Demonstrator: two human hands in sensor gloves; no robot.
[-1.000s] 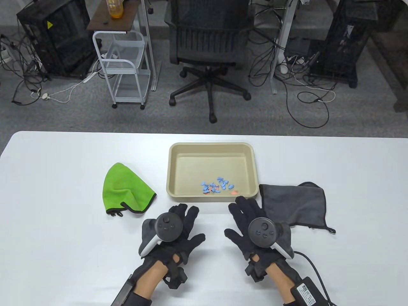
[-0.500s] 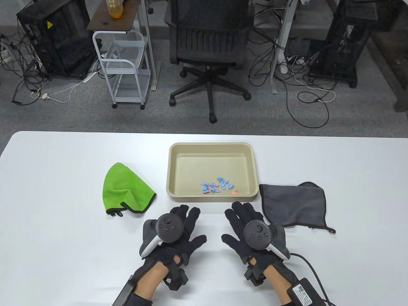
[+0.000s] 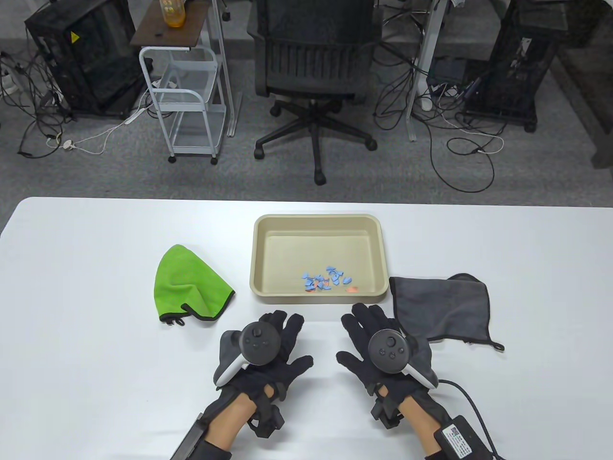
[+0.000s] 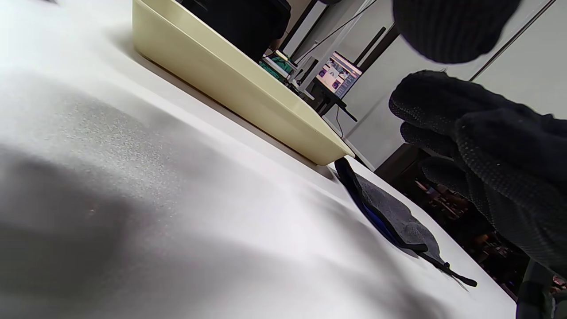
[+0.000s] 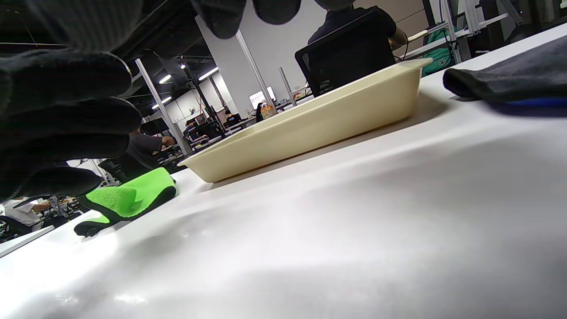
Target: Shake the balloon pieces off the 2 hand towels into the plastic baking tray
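Note:
A beige plastic baking tray (image 3: 317, 219) stands mid-table, with several blue and pink balloon pieces (image 3: 325, 280) in its near right part. A crumpled green hand towel (image 3: 189, 282) lies left of the tray; a grey hand towel (image 3: 443, 304) lies folded to its right. My left hand (image 3: 282, 328) and right hand (image 3: 361, 321) lie flat on the table in front of the tray, fingers straight, holding nothing. The tray's side (image 4: 230, 79) and the grey towel (image 4: 390, 212) appear in the left wrist view. The right wrist view has the tray's wall (image 5: 310, 133), the green towel (image 5: 128, 197) and the grey towel (image 5: 509, 79).
The white table (image 3: 96, 359) spreads wide on both sides of my hands. A cable and a small black box (image 3: 459, 431) trail from my right wrist. Beyond the table's far edge stand an office chair (image 3: 311, 72), a white cart (image 3: 187, 100) and floor cables.
Both hands shifted a little: the right hand drew back toward me and leftward off the grey towel's corner, and the left hand slid slightly right. Towels, tray and pieces stayed put.

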